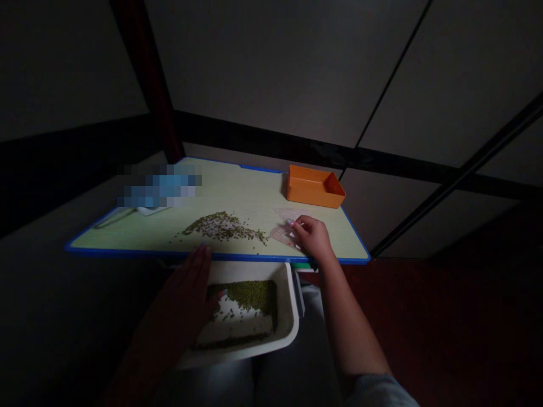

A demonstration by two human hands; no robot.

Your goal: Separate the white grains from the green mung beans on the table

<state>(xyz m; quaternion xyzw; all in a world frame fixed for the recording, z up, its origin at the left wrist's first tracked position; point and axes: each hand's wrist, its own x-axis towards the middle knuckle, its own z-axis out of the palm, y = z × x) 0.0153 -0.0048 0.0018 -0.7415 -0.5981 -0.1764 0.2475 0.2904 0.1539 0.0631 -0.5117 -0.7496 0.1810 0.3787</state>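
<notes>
A loose, scattered pile of small green beans [227,226], like mung beans, lies on the pale tabletop [237,192]. To its right is a thin, see-through pinkish plate with markings, which looks like a set square [279,233]. My right hand [313,236] is closed over this plate with thumb and fingers pinched at it, and covers its right part. My left hand [190,291], in shadow, has its fingers stretched out near the table's front edge. It is above the left side of a white tub [292,322], which holds more green beans [250,295] below the tabletop.
An orange open box [316,195] stands at the table's back right. A blurred blue-and-white item [161,189] sits at the left. The table has a blue rim [212,256]. The tub is over the person's lap, and wall panels stand behind the table.
</notes>
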